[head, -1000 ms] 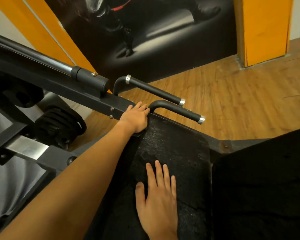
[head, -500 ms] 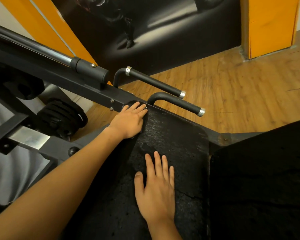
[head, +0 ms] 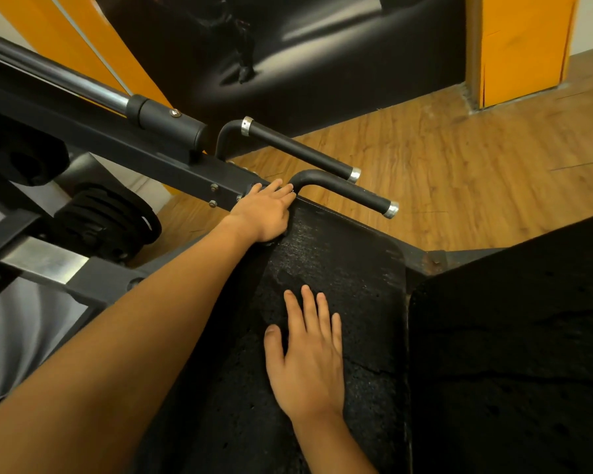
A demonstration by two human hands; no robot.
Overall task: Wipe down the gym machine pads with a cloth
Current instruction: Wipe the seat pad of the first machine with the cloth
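Left hand (head: 264, 213) flat, fingers straight, pressing far corner of pad (head: 339, 268) beside handle (head: 343, 189); cloth not discernible beneath. Right hand (head: 305, 354) flat mid-pad, grip apart. Risk: hard wiping snags cracked surface, tearing it.

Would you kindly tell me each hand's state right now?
Left hand: open, resting on the far corner of the worn black pad.
Right hand: open, flat on that pad.

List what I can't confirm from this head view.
Head view throughout.
Cloth: the left hand covers whatever lies under its palm; none plainly shows.
Centre pad: near-left edge hidden behind the left forearm.
Right pad: too dark for surface detail, cut off by the frame's right edge.
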